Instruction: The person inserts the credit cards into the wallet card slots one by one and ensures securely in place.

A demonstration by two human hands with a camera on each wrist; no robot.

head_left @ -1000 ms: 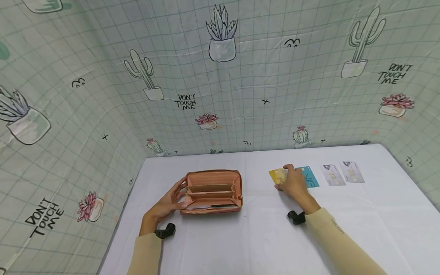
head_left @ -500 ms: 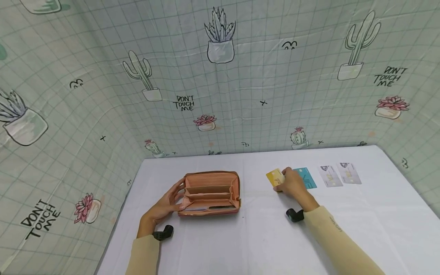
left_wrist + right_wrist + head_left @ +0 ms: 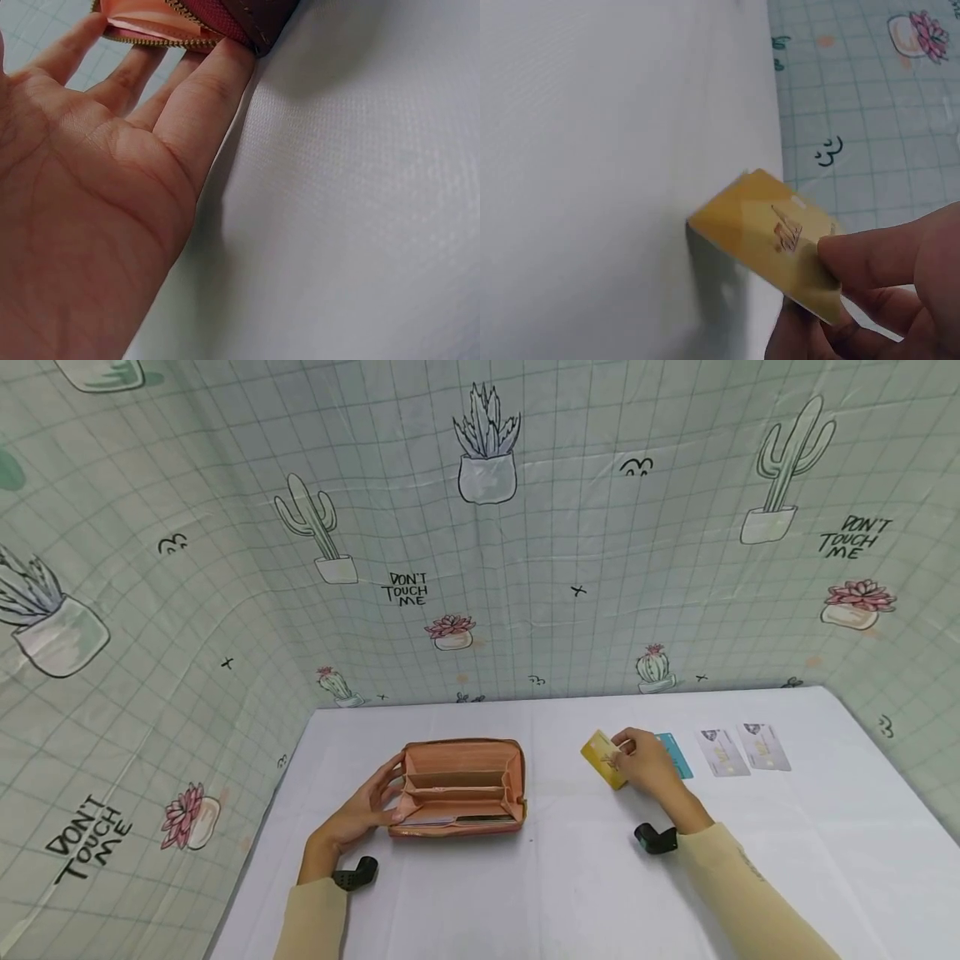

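An orange-pink zip wallet (image 3: 459,757) lies unzipped on the white table, its pockets facing up. Cards (image 3: 483,818) show in its front slot. My left hand (image 3: 356,814) holds the wallet's left end, thumb at the front edge and fingers along the side; the left wrist view shows them at the brass zip (image 3: 154,43). To the right, my right hand (image 3: 651,770) pinches a yellow card (image 3: 602,760) between thumb and fingers. In the right wrist view the card (image 3: 761,236) is tilted, with a shadow below it.
A teal card (image 3: 681,758) lies partly hidden behind my right hand. Two pale grey cards (image 3: 723,753) lie side by side farther right. A cloth (image 3: 540,527) printed with cacti hangs behind and beside the white table (image 3: 540,902).
The yellow card has turned and tipped up in my right hand, coming away from the teal card. My left hand stays on the wallet. The view has shifted slightly.
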